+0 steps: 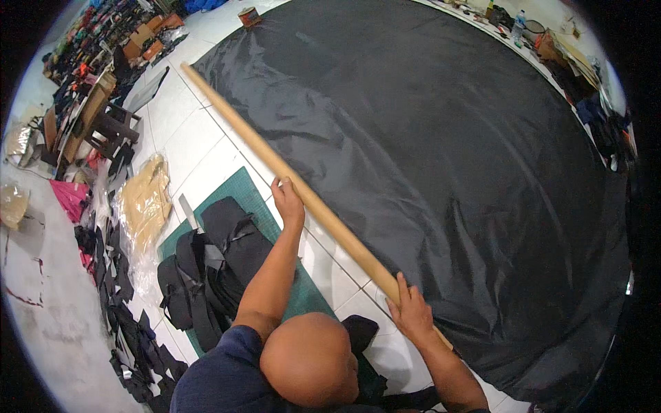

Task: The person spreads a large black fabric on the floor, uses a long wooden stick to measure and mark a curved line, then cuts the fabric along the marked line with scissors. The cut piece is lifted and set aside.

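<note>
A long tan cardboard tube [318,205] lies at a slant along the near left edge of a wide black fabric sheet [441,138]. Around its middle, my left hand [289,205] grips the near side, fingertips at the tube's edge. My right hand [413,313] holds it close to its near end, with the fingers up over the tube. Part of that end is hidden by the right hand and forearm. The fabric is spread over the floor with soft wrinkles beside the tube.
Left of my left arm, folded black cloth pieces [231,230] rest on a green cutting mat [237,186]. A metal ruler [187,212] and a plastic-wrapped tan bundle [146,199] are near. Fabric scraps [131,330] line the wall. A tin can [249,16] sits at the sheet's far edge.
</note>
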Motion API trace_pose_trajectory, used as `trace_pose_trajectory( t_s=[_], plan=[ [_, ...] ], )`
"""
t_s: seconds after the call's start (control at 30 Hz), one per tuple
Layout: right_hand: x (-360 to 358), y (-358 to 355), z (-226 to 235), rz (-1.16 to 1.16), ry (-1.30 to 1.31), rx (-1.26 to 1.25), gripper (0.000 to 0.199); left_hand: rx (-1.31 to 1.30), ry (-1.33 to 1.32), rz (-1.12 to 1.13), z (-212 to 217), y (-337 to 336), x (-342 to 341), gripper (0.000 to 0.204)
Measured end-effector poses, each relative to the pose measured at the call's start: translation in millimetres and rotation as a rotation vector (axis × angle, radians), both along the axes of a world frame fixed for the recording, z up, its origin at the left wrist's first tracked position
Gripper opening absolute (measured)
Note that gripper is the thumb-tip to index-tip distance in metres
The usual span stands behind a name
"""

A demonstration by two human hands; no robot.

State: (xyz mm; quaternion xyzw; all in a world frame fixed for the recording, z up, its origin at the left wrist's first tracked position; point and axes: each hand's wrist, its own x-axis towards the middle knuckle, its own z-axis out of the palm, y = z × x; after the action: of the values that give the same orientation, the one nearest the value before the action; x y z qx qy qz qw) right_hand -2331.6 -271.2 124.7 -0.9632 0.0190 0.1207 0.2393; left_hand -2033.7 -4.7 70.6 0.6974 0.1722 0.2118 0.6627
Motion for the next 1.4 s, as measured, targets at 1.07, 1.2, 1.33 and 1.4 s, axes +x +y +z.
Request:
trace_pose_trajectory(
  t_s=[1.07, 1.2, 1.33, 1.4],
  plan=[
    [194.8, 22.2, -24.2, 0.138, -0.045, 0.097, 0.061, 1.194, 0.44, -0.132, -43.4, 38.5, -52.3, 0.061],
    [90.9, -65.8, -30.1, 0.241, -0.071, -0.114, 0.062, 1.243, 0.471, -0.109, -54.6, 25.0, -43.2, 0.064],
    [53.9, -111.2, -32.2, 0.21, -0.007, -0.046, 0.059, 1.37, 0.45, -0.089, -74.5, 33.3, -42.3, 0.061],
    [38.5, -141.6, -11.1, 0.308, 0.016, -0.123, 0.052, 1.299, 0.423, -0.118, -67.4, 32.0, -45.1, 0.062]
  ],
)
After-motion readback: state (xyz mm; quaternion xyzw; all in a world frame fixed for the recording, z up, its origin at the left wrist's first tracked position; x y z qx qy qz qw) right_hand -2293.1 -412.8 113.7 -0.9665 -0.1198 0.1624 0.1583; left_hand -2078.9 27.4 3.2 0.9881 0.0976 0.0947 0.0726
